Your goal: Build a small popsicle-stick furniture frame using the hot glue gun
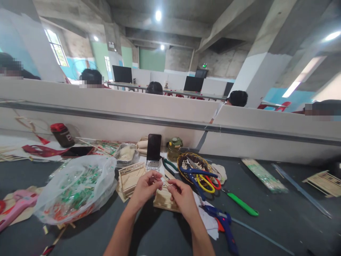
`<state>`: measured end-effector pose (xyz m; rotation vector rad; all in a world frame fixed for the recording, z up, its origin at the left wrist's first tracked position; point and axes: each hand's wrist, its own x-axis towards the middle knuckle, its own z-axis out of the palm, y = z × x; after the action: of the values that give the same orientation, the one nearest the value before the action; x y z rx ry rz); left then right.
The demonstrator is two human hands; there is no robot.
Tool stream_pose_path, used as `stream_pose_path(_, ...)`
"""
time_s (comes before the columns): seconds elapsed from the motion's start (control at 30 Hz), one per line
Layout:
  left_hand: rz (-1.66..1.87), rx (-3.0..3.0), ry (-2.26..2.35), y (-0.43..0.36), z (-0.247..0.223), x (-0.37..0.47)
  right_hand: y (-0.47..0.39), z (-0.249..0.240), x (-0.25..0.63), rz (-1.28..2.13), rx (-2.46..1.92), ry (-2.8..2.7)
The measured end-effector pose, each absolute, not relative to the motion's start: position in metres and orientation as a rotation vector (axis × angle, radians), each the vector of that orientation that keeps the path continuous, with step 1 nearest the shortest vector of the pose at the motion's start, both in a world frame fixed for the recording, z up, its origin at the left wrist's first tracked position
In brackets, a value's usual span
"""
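My left hand and my right hand are close together at the middle of the dark table, fingers pinched. Between their fingertips is a thin wooden stick, its ends hidden by the fingers. Below and behind the hands lies a panel of pale wooden sticks, partly covered by them. Just left of my left hand stands a small open box made of sticks. A black phone is propped upright beyond the hands.
On the left are a plastic bag of wrapped pieces and a pink glue gun. To the right lie a basket with scissors, a green cutter and a blue glue gun. Several people sit beyond the partition.
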<state>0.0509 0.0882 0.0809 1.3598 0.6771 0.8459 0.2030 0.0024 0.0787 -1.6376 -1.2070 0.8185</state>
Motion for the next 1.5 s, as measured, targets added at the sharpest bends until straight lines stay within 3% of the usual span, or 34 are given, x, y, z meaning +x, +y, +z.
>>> stream_pose_path(0.1, 0.783, 1.392, 0.639, 0.090, 0.082, 0.058, 0.008, 0.085, 0.202, 0.749, -1.515, -1.275)
stream_pose_path(0.33, 0.684, 1.379, 0.599, 0.097, 0.068, 0.061, 0.009, 0.102, 0.212, 0.216, -1.582, -1.774)
stream_pose_path(0.53, 0.924, 1.717, 0.885, 0.116, 0.054, 0.045, 0.004, 0.087, 0.252, -0.008, -1.781, -1.593)
stream_pose_path(0.8, 0.833, 1.929, 0.945, 0.110, 0.026, 0.057, 0.000, 0.082, 0.267, 0.123, -1.892, -1.569)
stream_pose_path(1.23, 0.743, 1.802, 0.982, 0.115, -0.013, 0.065, 0.013, 0.054, 0.248, 0.267, -1.979, -1.595)
stream_pose_path(1.5, 0.789, 1.921, 1.080, 0.111, -0.012, 0.067, 0.015, 0.051, 0.241, 0.267, -2.006, -1.655)
